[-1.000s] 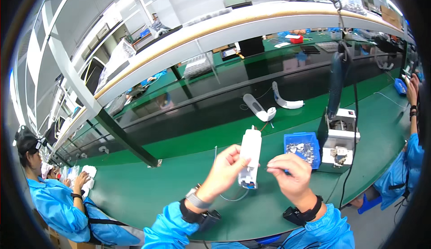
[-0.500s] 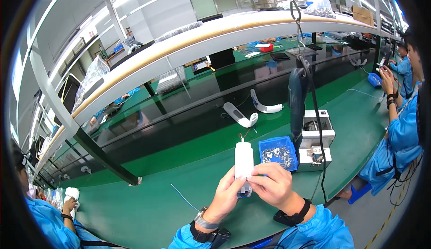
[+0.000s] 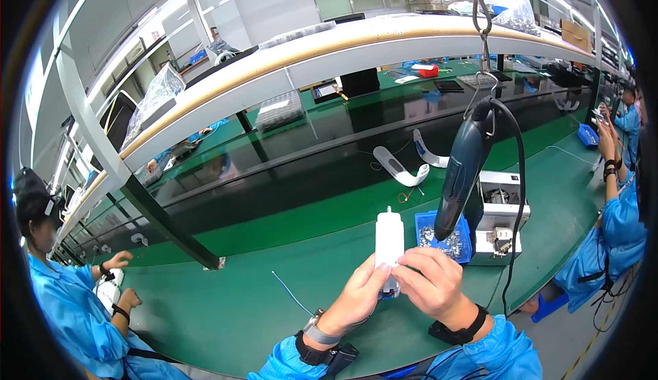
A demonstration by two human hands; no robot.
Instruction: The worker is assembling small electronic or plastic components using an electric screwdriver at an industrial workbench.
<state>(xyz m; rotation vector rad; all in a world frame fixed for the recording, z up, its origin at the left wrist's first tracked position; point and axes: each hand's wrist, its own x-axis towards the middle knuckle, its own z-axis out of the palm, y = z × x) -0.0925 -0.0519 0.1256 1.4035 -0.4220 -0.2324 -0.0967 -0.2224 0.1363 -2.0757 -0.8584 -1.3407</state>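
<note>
A white elongated plastic housing (image 3: 389, 235) stands nearly upright between my hands, with a small metal stub at its top and dark and blue parts at its lower end. My left hand (image 3: 358, 292) is closed around its lower left side, the thumb on the front. My right hand (image 3: 433, 283) pinches at the lower right front of the housing; anything small between the fingertips is hidden. Just beyond my right hand, a dark electric screwdriver (image 3: 460, 171) hangs tilted over a blue bin (image 3: 467, 233) of small metal parts.
A white-and-grey box-shaped device (image 3: 506, 217) stands right of the bin. Curved white parts (image 3: 401, 169) lie beyond, with thin wires. A blue wire (image 3: 291, 291) lies left of my hands. A shelf (image 3: 288, 65) crosses above the bench. Co-workers sit at left and right.
The view has shifted, so the bench things appear farther right. The screwdriver has gone from hanging straight to tilting over the bin. The left co-worker's hands have spread apart. My grip looks unchanged.
</note>
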